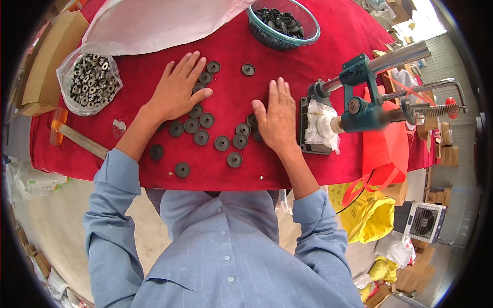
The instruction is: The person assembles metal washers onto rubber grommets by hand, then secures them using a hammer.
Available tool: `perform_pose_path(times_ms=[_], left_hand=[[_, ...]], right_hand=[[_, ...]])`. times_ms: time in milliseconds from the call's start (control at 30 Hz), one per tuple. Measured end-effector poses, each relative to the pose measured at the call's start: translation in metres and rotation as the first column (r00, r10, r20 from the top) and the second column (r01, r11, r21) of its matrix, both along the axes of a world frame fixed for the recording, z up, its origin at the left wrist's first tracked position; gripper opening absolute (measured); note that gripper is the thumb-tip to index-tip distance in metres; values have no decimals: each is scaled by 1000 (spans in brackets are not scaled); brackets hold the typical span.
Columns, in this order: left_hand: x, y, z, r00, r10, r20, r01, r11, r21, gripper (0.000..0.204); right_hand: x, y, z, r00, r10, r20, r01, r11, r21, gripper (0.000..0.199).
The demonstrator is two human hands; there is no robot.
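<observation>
Red cloth covers the bench (328, 46), and about twenty dark round discs (201, 136) lie scattered flat on it between the two hands. Left hand (177, 90): palm down, fingers spread, resting on the upper part of the scatter, grip open and holding nothing. Right hand (277, 118): palm down, fingers together, its edge touching the discs at the right of the group; also open, nothing pinched.

Around them: a clear bag of small grey metal rings (88, 77) at far left, a mallet (77, 136) near the bench edge, a glass bowl of more black discs (282, 20) at the top, and a teal hand press (359, 97) just right of the right hand, its base wrapped in white rag.

Judgement: the hands look to be spreading or sorting the discs. To do it well, keep palms flat and pressure light so discs slide singly and do not stack; sweep inward, away from the near edge, where two discs already sit close to the drop.
</observation>
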State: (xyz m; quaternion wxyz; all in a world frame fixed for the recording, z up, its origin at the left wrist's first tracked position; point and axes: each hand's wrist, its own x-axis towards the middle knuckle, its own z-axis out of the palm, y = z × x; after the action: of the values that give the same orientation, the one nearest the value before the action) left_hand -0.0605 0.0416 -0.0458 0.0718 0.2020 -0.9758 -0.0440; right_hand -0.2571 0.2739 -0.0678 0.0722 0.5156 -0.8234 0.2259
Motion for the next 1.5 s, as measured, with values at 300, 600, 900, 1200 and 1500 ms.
perform_pose_path(times_ms=[300,600,900,1200,1500], left_hand=[[15,1,14,968,14,-251,27,987,158,66],[137,88,39,958,244,-152,-188,932,310,79],[123,133,19,965,259,-44,-245,948,204,110],[55,116,11,990,134,-37,-129,984,121,102],[86,125,17,982,186,-31,-179,969,169,85]], right_hand=[[29,-60,27,889,352,293,-241,904,-353,61],[40,-59,38,887,451,101,-434,888,-153,60],[20,-17,64,882,408,238,-384,913,-141,68],[74,68,44,929,261,264,-312,934,174,98],[62,39,33,959,225,171,-254,952,172,97]])
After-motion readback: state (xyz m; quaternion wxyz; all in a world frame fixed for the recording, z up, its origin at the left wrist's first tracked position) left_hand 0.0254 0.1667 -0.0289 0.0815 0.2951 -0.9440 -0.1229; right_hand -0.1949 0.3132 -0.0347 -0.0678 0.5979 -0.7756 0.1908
